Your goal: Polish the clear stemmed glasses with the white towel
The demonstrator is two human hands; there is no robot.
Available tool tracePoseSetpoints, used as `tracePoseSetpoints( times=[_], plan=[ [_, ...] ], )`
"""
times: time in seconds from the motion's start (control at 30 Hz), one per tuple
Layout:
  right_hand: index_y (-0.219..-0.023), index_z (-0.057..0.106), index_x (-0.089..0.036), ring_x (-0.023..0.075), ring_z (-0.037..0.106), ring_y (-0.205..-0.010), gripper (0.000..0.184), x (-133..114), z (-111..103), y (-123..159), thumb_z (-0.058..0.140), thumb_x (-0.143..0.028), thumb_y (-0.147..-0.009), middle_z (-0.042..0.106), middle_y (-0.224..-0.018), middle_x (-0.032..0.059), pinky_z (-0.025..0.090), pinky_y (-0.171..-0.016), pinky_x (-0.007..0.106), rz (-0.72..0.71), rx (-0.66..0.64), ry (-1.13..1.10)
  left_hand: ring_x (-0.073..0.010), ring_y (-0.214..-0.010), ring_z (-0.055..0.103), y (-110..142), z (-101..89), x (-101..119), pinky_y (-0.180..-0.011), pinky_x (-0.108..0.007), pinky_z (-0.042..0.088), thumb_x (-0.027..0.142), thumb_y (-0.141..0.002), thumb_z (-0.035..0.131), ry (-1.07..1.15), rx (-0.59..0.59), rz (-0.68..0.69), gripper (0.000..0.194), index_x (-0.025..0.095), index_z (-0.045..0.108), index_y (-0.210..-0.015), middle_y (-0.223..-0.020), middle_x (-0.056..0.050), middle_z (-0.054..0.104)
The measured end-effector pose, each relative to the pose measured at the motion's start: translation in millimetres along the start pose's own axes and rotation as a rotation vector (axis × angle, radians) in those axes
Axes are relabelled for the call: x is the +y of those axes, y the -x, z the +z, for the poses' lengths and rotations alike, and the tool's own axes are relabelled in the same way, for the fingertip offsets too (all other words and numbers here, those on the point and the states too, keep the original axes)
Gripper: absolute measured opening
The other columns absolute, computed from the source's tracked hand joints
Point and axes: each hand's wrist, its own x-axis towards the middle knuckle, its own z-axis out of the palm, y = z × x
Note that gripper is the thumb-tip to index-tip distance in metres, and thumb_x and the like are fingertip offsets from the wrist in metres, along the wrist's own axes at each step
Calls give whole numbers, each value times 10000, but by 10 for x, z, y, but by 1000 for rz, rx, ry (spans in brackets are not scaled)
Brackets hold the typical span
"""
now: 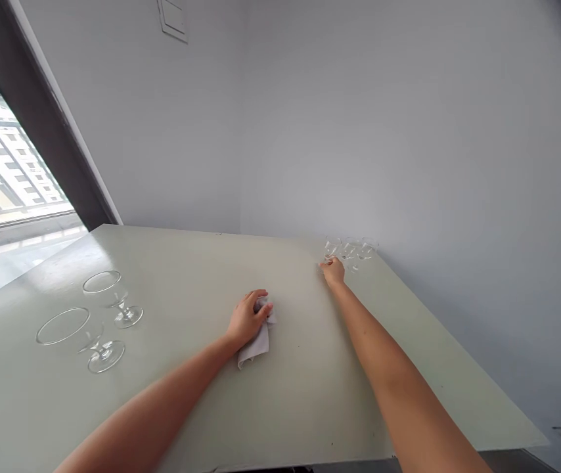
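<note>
- The step in hand looks like reaching for glassware while keeping a cloth ready: the right hand [334, 270] stretches to the far right of the table [300, 394], up to a cluster of glasses [365, 249].
- Its fingers are drawn in narrowly by the lower part of the cluster; I cannot tell whether they grip a glass or only touch one.
- The left hand [247, 319] rests around the middle of the table, curled over the cloth [255, 347], with a loose end hanging out below the palm.
- As a judgement, the next move calls for a light pinch on one stem and a straight lift, clear of the neighbouring bowls.
- At the left, the nearer glass [94, 340] and the farther glass [115, 300] stand just beside each other, well apart from the cluster.
- Both are clear and smooth, with wide round rims, short stems and flat disc feet.
- The cloth is pale, soft-looking and creased.
- The tabletop is pale and faintly glossy, against a plain, matt-looking wall [359, 131].
</note>
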Motion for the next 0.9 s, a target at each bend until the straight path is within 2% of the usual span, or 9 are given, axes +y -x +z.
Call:
tracePoseSetpoints(
  times=[0.1,0.2,0.3,0.37,0.47,0.57,0.63,0.77,0.9],
  plan=[
    [-1071,513,-127,167,548,-769,358,-8,-62,283,532,-284,-749,575,-963,106,405,-660,270,-20,18,-46,-174,-769,582,-39,-14,-28,-703,-292,436,429,-786,491,155,69,-125,295,249,607,-989,-834,-24,640],
    [-928,566,-151,148,535,-631,312,-63,-44,747,417,-397,-808,602,-804,75,389,-567,255,-93,-105,-85,-150,-707,566,-71,-21,-43,-649,-269,434,441,-794,462,245,160,-168,302,222,607,-942,-817,-17,630],
    [-664,590,-177,132,487,-471,433,-159,72,1275,376,-526,-806,571,-576,30,354,-483,251,-194,-346,-76,-150,-740,561,-77,-21,-46,-661,-270,434,435,-793,455,279,224,-161,296,208,601,-915,-844,-23,623],
    [-521,550,-186,120,448,-411,457,-230,165,1571,447,-559,-763,521,-471,7,322,-462,248,-252,-464,-34,-159,-792,562,-59,-19,-37,-702,-285,433,415,-798,453,274,234,-142,275,203,591,-906,-883,-33,619],
    [-438,482,-192,111,416,-417,391,-317,265,1848,590,-475,-684,467,-422,-18,270,-471,241,-319,-487,35,-173,-923,541,-10,-24,-4,-815,-321,410,354,-797,474,247,263,-86,212,216,563,-932,-1004,-41,591],
    [-473,482,-198,116,411,-469,302,-341,293,1949,571,-376,-700,473,-463,-23,237,-490,239,-362,-414,65,-174,-1026,486,2,-63,44,-905,-348,363,292,-800,481,158,384,56,210,231,517,-997,-1071,-46,544],
    [-499,483,-201,121,412,-490,290,-316,284,1958,510,-367,-735,476,-487,-20,232,-493,239,-381,-371,62,-171,-1030,472,-39,-126,81,-884,-342,383,277,-800,480,138,503,96,239,231,481,-1034,-1098,-63,498],
    [-533,477,-205,135,417,-508,298,-234,266,1915,429,-395,-758,473,-507,-19,247,-486,239,-409,-336,16,-162,-993,476,-160,-358,155,-772,-304,437,292,-768,517,291,687,-132,310,242,428,-1061,-1154,-79,391],
    [-563,478,-208,143,418,-524,180,-191,301,1851,423,-307,-703,488,-531,-16,271,-491,240,-419,-321,-44,-153,-959,492,-98,-671,203,-743,-302,449,316,-737,535,457,754,-356,328,266,405,-1034,-1159,-68,379]
  ],
)
